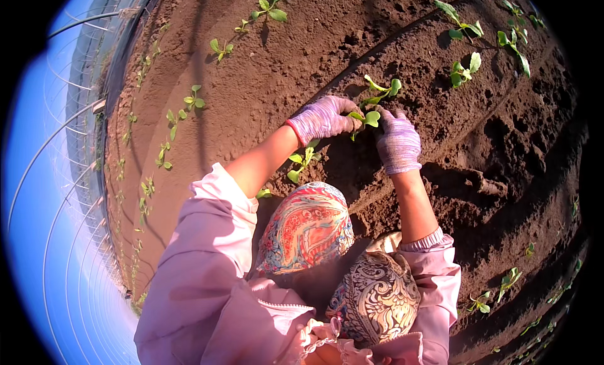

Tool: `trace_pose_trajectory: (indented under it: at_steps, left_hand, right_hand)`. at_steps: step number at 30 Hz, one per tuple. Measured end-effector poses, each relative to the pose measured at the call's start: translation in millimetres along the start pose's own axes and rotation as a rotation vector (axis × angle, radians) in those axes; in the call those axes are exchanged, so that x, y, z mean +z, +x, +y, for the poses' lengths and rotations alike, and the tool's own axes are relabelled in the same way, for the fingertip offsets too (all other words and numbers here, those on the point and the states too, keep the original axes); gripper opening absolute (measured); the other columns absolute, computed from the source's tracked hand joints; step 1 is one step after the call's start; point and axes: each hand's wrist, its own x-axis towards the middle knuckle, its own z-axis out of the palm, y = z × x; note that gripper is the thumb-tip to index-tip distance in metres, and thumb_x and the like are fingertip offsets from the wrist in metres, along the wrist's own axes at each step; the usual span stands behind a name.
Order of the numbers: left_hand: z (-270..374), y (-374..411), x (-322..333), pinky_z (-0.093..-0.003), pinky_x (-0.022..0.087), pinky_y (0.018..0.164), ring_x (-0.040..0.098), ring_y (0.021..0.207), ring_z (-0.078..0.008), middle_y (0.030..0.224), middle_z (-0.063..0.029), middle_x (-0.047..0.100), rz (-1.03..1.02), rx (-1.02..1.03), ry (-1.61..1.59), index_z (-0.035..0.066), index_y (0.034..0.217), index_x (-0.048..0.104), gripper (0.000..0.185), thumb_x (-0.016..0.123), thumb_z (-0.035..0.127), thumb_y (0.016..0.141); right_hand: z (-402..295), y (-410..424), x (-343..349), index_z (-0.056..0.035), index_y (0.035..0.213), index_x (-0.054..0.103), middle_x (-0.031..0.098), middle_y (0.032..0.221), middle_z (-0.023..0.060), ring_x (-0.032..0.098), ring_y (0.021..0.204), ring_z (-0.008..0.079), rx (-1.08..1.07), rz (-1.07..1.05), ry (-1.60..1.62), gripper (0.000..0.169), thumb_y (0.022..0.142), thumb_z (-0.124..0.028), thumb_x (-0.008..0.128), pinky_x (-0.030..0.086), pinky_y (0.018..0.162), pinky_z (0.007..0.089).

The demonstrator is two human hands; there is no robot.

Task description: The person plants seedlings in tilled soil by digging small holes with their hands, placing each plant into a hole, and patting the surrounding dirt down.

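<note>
My left hand [330,117], in a purple knitted glove with soiled fingertips, is at the left of a small green seedling [370,118]. Its thumb and fingers are around the seedling's leaf and stem area; whether they pinch it is unclear. On the seedling's other side, my right hand [398,138] wears a matching glove, with its fingertips down at the soil. The base of the seedling is hidden between the hands. Just above them stands another leafy seedling [384,90], close to the fingertips. A further seedling [303,162] grows below my left wrist.
A thin dark drip line [377,48] runs diagonally along the brown soil [255,91]. Rows of seedlings stand at left, and more grow at upper right [465,73]. My patterned cloth-covered knees [306,228] are close below the hands. Curved greenhouse hoops [45,150] rise at far left.
</note>
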Motion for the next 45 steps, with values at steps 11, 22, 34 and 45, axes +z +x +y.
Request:
trace_pose_trajectory:
  at_steps: [11,22,34,45]
  left_hand:
    - [5.3,-0.4,-1.0,-0.0233,0.046,0.067,0.055,0.074,-0.0085,0.083,-0.0029,0.062,-0.025,-0.033,-0.104,0.001,0.101,0.059,0.026,0.062,0.014,0.079]
    - [11.2,-2.8,-7.6,-0.0272,0.049,0.072,0.053,0.095,-0.0133,0.097,-0.0053,0.059,0.004,0.046,-0.164,0.002,0.110,0.054,0.036,0.052,0.028,0.086]
    - [3.6,3.5,-1.7,-0.0322,0.052,0.069,0.057,0.083,-0.0147,0.095,-0.0055,0.058,-0.097,-0.018,-0.609,0.002,0.106,0.054,0.034,0.056,0.027,0.084]
    - [49.0,-18.1,-5.2,-0.0256,0.049,0.064,0.057,0.068,-0.0118,0.090,-0.0078,0.059,0.007,-0.036,0.025,0.008,0.122,0.044,0.045,0.057,0.028,0.084]
  right_hand:
    - [-6.0,-35.9,-3.9,-0.0105,0.120,0.043,0.051,0.106,0.0188,0.055,0.088,0.0349,0.035,0.225,0.233,0.050,0.072,-0.007,0.055,0.047,0.074,0.0412]
    - [-8.5,-27.3,5.5,-0.0114,0.118,0.046,0.055,0.099,0.0163,0.055,0.088,0.0322,0.079,-0.091,0.125,0.049,0.075,-0.029,0.060,0.047,0.071,0.0413]
    - [-9.3,-4.5,8.6,-0.0166,0.101,0.057,0.055,0.101,0.0120,0.056,0.088,0.0295,0.038,-0.003,-0.069,0.030,0.072,-0.024,0.061,0.047,0.071,0.0409]
    - [30.6,-59.2,-31.8,-0.0124,0.121,0.046,0.053,0.110,0.0168,0.053,0.100,0.0317,0.060,0.044,0.518,0.048,0.075,-0.012,0.060,0.045,0.083,0.0364]
